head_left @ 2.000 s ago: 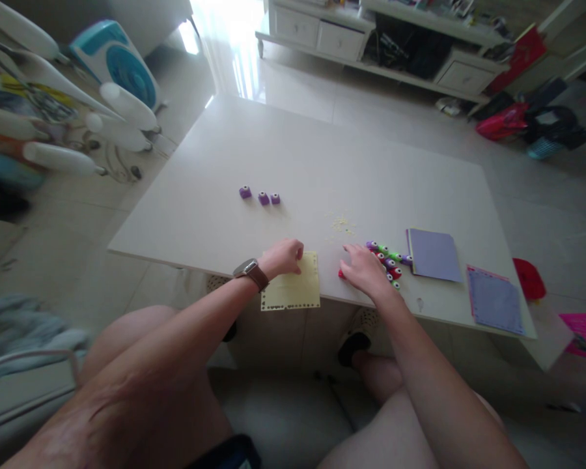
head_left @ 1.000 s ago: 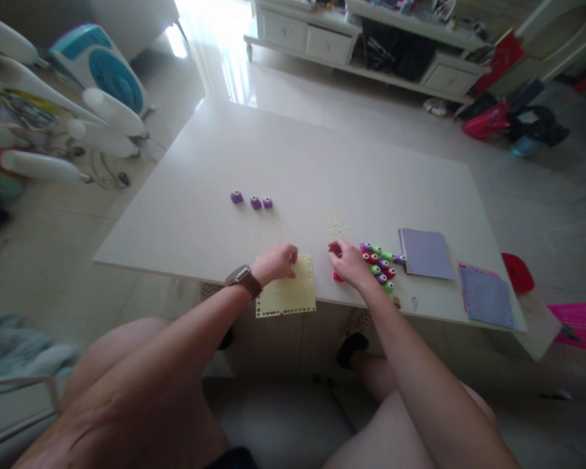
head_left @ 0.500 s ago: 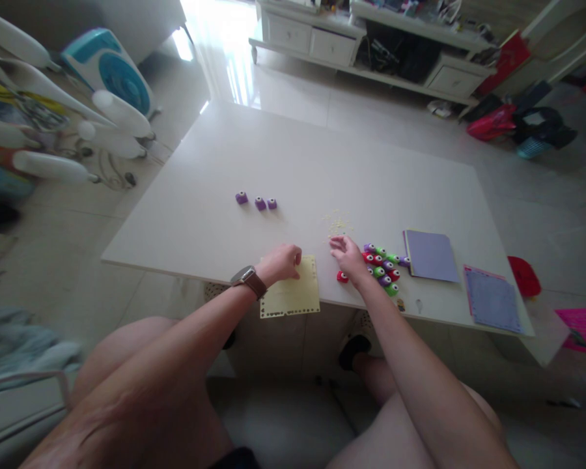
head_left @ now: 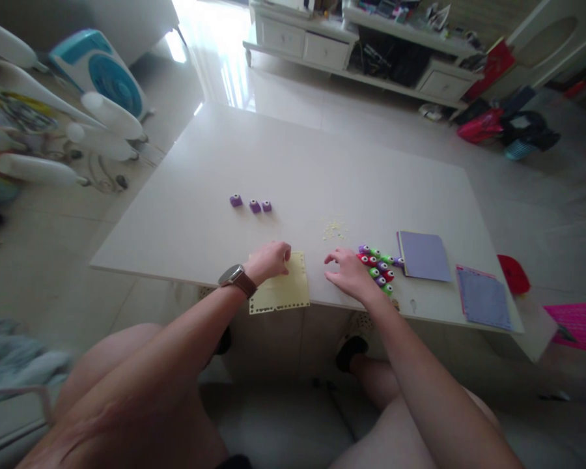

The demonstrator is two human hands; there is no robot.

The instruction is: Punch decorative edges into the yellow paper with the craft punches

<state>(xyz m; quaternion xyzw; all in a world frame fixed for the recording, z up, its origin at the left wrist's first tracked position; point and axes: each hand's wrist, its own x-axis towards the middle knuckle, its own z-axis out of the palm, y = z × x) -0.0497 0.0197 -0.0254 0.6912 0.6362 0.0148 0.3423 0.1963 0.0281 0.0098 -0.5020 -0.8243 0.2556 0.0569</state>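
A pale yellow sheet of paper [head_left: 280, 296], with small punched shapes along its edges, lies over the near table edge. Over its upper part is my left hand [head_left: 271, 259], fingers curled in; whatever they hold, if anything, is hidden. To the right of the sheet, my right hand [head_left: 348, 273] hovers low with thumb and fingers apart and nothing visible between them. Right beside it stands a cluster of small red, green and purple craft punches [head_left: 381, 267]. Tiny yellow paper bits [head_left: 334, 229] are scattered just beyond my right hand.
Three purple punches [head_left: 254, 206] stand farther back on the white table [head_left: 293, 163]. A stack of purple paper [head_left: 424, 256] and a bluish punched sheet [head_left: 484, 296] lie to the right. A small clear item [head_left: 413, 305] is near the front edge.
My right hand has drawn back from the paper bits toward me, its fingers wider apart. The single red punch beside it is now out of sight. My left hand stays over the sheet.
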